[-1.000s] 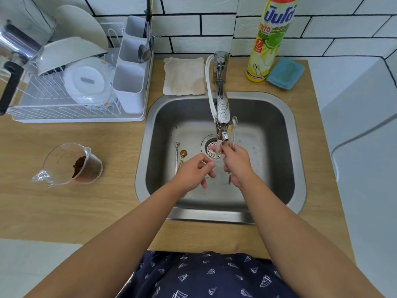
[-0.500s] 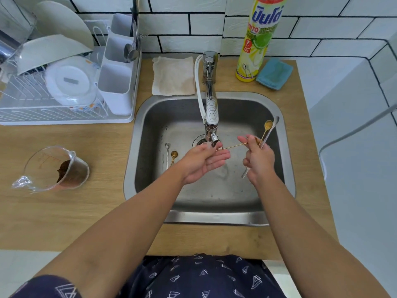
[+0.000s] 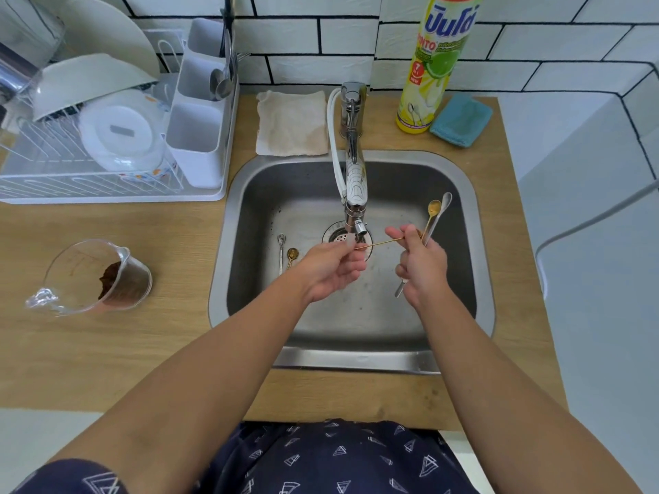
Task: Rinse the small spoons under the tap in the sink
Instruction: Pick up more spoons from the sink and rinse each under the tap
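Over the steel sink (image 3: 481, 279), my left hand (image 3: 331, 269) pinches the bowl end of a thin gold spoon (image 3: 381, 243) right under the tap spout (image 3: 356, 222). My right hand (image 3: 420, 265) grips that spoon's handle end and also holds a second gold spoon (image 3: 433, 208) and a silver spoon (image 3: 444, 205), their bowls sticking up. Two more small spoons lie on the sink floor left of the drain, one silver (image 3: 281, 246) and one gold (image 3: 292, 254). I cannot tell whether water is running.
A dish rack (image 3: 107, 165) with bowls, a lid and a cutlery caddy stands at the back left. A glass measuring jug (image 3: 92, 276) with brown powder sits on the wooden counter. Behind the sink are a folded cloth (image 3: 290, 123), a dish-soap bottle (image 3: 435, 62) and a blue sponge (image 3: 461, 119).
My hands have drawn apart from beneath the tap. My right hand has swung right with the spoons, and one gold spoon now spans between both hands. The camera view shifted slightly.
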Demonstrator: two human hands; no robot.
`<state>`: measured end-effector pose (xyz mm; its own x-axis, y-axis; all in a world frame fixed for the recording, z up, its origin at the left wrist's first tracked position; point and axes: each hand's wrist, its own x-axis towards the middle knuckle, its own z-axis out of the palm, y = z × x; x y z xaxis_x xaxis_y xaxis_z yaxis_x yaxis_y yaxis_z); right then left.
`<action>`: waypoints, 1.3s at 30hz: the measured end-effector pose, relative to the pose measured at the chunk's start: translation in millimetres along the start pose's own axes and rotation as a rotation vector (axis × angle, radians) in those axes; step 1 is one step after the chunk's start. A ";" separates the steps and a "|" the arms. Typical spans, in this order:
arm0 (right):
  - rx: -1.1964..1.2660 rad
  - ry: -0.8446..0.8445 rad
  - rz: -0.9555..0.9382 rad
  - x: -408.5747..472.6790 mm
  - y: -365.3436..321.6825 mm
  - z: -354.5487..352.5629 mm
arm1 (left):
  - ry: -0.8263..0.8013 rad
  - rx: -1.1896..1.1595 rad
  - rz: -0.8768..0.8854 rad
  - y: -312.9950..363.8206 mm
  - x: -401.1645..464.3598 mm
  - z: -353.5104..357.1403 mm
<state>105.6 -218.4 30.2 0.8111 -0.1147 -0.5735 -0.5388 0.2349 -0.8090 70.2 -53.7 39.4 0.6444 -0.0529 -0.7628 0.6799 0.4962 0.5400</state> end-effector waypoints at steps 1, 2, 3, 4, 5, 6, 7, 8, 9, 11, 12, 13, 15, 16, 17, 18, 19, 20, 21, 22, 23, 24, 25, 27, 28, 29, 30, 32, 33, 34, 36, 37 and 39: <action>-0.009 -0.015 0.002 -0.9 1.5 2.2 | 0.077 0.085 0.003 -0.4 -0.5 2.8; -0.024 -0.028 -0.003 -1.5 3.0 3.9 | 0.142 0.202 0.026 -0.9 -0.1 4.3; -0.040 -0.034 -0.011 -2.0 4.1 4.6 | 0.183 0.321 0.065 -1.6 0.3 4.3; -0.053 -0.031 -0.016 -1.7 4.8 4.6 | 0.197 0.432 0.131 -2.7 0.6 2.7; -0.061 -0.020 -0.015 -1.0 5.3 3.8 | 0.195 0.537 0.222 -4.0 0.0 -0.1; -0.064 0.001 -0.009 0.1 5.4 2.6 | 0.189 0.656 0.336 -5.6 -0.1 -3.9; -0.061 0.030 -0.002 1.2 4.7 1.1 | 0.179 0.791 0.452 -6.8 -0.5 -7.4; -0.058 0.058 0.005 2.3 3.8 -0.1 | 0.165 0.920 0.540 -7.2 -0.4 -10.9; -0.060 0.076 0.012 3.1 2.8 -0.5 | 0.149 1.014 0.604 -7.0 -2.1 -12.2; -0.077 0.071 0.019 3.4 1.3 1.0 | 0.140 1.099 0.669 -9.8 -2.2 -13.2; -0.078 0.052 0.013 2.8 0.3 2.5 | 0.141 1.090 0.655 -10.2 -1.1 -13.2; -0.069 0.029 0.003 1.9 -0.9 3.9 | 0.131 1.050 0.610 -8.8 -1.7 -12.2; -0.040 -0.003 -0.019 0.5 -3.7 5.6 | 0.075 0.861 0.455 -5.3 -4.5 -9.7; -0.032 -0.007 -0.023 0.2 -4.9 5.8 | 0.042 0.735 0.370 -2.9 -6.2 -7.9; -0.030 -0.004 -0.019 -0.4 -5.5 5.5 | 0.021 0.636 0.310 -0.9 -6.9 -6.5; -0.031 0.005 -0.013 -0.9 -5.6 5.1 | 0.017 0.590 0.292 -0.2 -6.0 -5.9; -0.031 0.015 -0.009 -1.4 -5.6 4.5 | 0.020 0.582 0.306 -0.8 -4.9 -4.9; -0.029 0.027 -0.007 -1.4 -5.2 4.3 | 0.009 0.583 0.331 -2.3 -3.6 -3.8; -0.029 0.037 -0.002 -1.4 -4.9 4.0 | -0.014 0.573 0.339 -3.9 -2.7 -3.4; -0.032 0.043 0.005 -1.3 -4.2 4.0 | -0.040 0.547 0.329 -4.8 -2.6 -3.5; -0.033 0.044 0.012 -1.6 -3.3 3.5 | -0.062 0.520 0.315 -4.7 -3.1 -4.5; -0.031 0.043 0.017 -1.8 -1.9 3.1 | -0.068 0.512 0.310 -4.7 -3.5 -6.0; -0.029 0.039 0.021 -2.5 -0.2 3.0 | -0.046 0.531 0.317 -4.2 -3.8 -6.3; -0.034 0.026 0.027 -4.3 4.1 6.2 | 0.095 0.624 0.354 -3.9 -2.7 -6.2; -0.032 0.023 0.026 -5.0 5.9 8.8 | 0.171 0.653 0.371 -4.3 -1.2 -6.3; -0.021 0.024 0.022 -5.3 6.6 10.6 | 0.191 0.651 0.380 -3.9 -0.4 -6.4; -0.007 0.031 0.017 -4.5 5.9 11.5 | 0.141 0.610 0.367 -3.4 -0.7 -7.0; 0.008 0.057 0.014 -0.6 1.8 8.8 | -0.056 0.436 0.265 -2.6 -2.4 -11.4; 0.008 0.068 0.014 1.5 -0.8 6.1 | -0.141 0.334 0.200 -1.8 -2.9 -14.4; 0.006 0.069 0.013 2.9 -2.8 3.8 | -0.182 0.248 0.155 -1.5 -2.1 -16.7; 0.011 0.025 0.002 2.8 -5.2 1.9 | -0.125 0.159 0.112 -1.6 0.4 -17.5; 0.023 -0.021 -0.005 1.6 -6.1 2.5 | -0.066 0.128 0.088 -1.2 2.2 -16.2; 0.033 -0.096 -0.018 -1.3 -7.4 5.3 | 0.017 0.074 0.047 0.3 3.2 -10.8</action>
<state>109.8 -214.9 37.5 0.8397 -0.0265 -0.5425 -0.5172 0.2657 -0.8136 68.7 -44.4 33.4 0.6708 -0.0158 -0.7415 0.6731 0.4326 0.5998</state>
